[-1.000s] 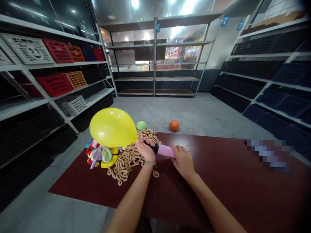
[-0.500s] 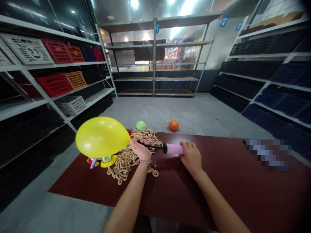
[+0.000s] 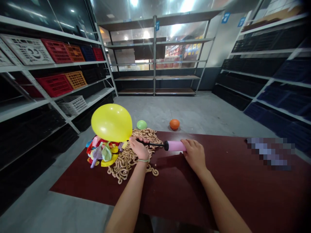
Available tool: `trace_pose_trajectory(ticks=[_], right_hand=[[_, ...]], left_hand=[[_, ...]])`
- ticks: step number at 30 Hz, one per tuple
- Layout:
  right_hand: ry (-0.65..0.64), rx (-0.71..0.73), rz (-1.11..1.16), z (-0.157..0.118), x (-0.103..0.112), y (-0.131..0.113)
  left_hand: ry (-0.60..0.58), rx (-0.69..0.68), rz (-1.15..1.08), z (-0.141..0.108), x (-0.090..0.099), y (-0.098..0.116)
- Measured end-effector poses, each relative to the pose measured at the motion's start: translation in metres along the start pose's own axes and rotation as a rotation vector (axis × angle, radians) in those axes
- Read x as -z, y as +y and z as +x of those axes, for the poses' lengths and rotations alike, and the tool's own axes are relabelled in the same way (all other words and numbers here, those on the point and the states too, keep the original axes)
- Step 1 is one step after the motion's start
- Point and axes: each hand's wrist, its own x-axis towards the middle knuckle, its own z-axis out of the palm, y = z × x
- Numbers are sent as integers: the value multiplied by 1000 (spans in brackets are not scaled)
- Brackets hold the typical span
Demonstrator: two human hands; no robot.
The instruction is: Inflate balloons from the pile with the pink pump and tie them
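A yellow inflated balloon (image 3: 111, 122) stands up and to the left from my left hand (image 3: 139, 148). That hand is closed around the balloon's neck and the black end of a balloon pump (image 3: 175, 146); its fingers hide where the two meet. My right hand (image 3: 194, 155) grips the far end of the pump's pink barrel. Between my hands the black rod shows outside the barrel. Under and behind my left hand lies a heap of tan, curly long balloons or cords (image 3: 123, 166); I cannot tell which. Several limp coloured balloons (image 3: 106, 152) lie left of it.
The dark red table (image 3: 184, 191) carries all this, with a blurred-out flat object (image 3: 269, 153) at its right. Beyond its far edge are a green balloon (image 3: 142, 124) and an orange balloon (image 3: 174, 124). Shelves with crates (image 3: 57, 51) line the left side.
The yellow balloon has swung up and to the right and shows less long, uncovering more of the limp balloons. My right hand and the pump barrel have shifted slightly right.
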Motion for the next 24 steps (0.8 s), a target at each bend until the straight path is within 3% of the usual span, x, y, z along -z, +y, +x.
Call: trace_pose_trajectory(ticks=[3,7,12,16,21,24], right_hand=[[-2,-35,15,0,1,1],[-50,-84,22,0,5,-35],[-100,-41,75,-3,5,-70],[-120,55,135,-1,5,-56],[-70,4,63,3,8,-23],[-52,-1,48,3,9,-18]], left_hand=[[41,-9,-9,4,1,5],[113,-20,-15,2,1,4],[15,36,7,-14,0,-9],[-71,35,20,-15,0,-14],[-5,40,10,-4,0,-4],[35,34,5,2,1,4]])
